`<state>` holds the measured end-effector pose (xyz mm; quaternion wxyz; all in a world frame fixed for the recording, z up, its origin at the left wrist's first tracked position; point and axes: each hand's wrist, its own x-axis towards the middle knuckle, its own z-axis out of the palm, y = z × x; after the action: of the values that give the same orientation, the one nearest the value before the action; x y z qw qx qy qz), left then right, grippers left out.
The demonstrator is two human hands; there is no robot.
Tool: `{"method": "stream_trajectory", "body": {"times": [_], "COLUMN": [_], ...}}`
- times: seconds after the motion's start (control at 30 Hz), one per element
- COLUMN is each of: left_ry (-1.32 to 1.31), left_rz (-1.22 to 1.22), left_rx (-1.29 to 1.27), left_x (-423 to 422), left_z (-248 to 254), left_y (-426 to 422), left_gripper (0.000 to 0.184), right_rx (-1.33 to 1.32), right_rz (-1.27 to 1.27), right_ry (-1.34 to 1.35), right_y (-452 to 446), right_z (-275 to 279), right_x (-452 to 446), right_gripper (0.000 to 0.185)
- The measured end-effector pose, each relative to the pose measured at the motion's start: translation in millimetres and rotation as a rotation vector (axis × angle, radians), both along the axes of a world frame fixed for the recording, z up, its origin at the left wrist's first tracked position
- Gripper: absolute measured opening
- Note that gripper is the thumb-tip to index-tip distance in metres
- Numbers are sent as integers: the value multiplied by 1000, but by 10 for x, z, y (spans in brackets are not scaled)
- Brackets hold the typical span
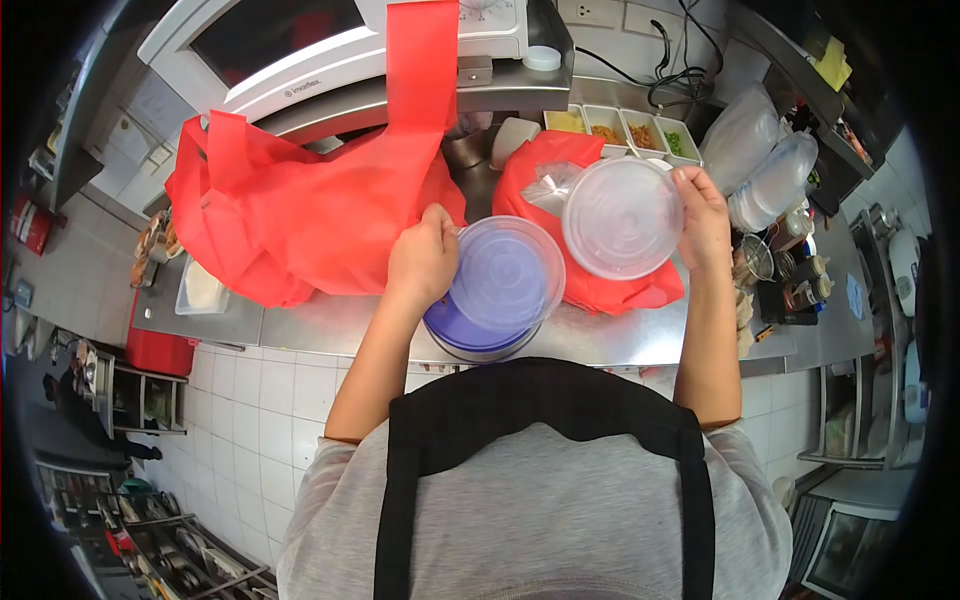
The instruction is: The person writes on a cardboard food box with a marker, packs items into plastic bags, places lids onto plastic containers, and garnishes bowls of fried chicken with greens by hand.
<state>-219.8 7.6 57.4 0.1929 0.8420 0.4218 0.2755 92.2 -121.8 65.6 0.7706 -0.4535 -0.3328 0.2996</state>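
Note:
My left hand is closed at the left rim of a clear round plastic container. This is above a round tub with a purple lid near the counter's front edge; I cannot tell whether they touch. My right hand pinches the right edge of a clear round plastic lid, tilted so its ringed face shows. Behind the lid sits a red bag with a clear plastic bag at its top. A larger red bag with an upright handle stands beside my left hand.
A white microwave oven sits on a steel shelf at the back. White trays of chopped food line the rear. Stacked plastic tubs and jars crowd the right. A food container is at the left.

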Motion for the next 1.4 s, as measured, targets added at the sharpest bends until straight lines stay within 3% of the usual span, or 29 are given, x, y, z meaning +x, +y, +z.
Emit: {"method": "stream_trajectory", "body": {"times": [0.27,0.37,0.47,0.53,0.63,0.73,0.93,1.13,1.4], "left_ry": [293,104,-653,-699,-705,-733,-748,-730,-762], "left_rz": [99,148,-400,-496,-516,-474,-438,-435,-439], "left_rx": [132,40,-453,-580,-591,-499,-478,-460,-486], "left_x": [-196,-256,-209,-32,78,123,152,144,155], "left_z": [133,352,457,461,414,412,443,431,461], "left_y": [-206,-317,-421,-549,-560,-583,-648,-635,-658], "left_gripper": [16,26,34,35,36,38,44,43,44], "right_rx": [-67,-66,-9,30,97,211,247,191,277], "right_rz": [318,363,439,455,208,-133,-304,-190,-390], "right_ry": [-261,-278,-300,-285,-531,-1059,-1096,-971,-1121], "right_y": [84,158,240,276,196,124,151,106,140], "right_z": [304,420,486,501,603,675,621,714,656], "right_x": [-519,-732,-899,-991,-1144,-1124,-1133,-1169,-1189], "right_gripper": [11,11,11,12,19,32,30,26,26]}}
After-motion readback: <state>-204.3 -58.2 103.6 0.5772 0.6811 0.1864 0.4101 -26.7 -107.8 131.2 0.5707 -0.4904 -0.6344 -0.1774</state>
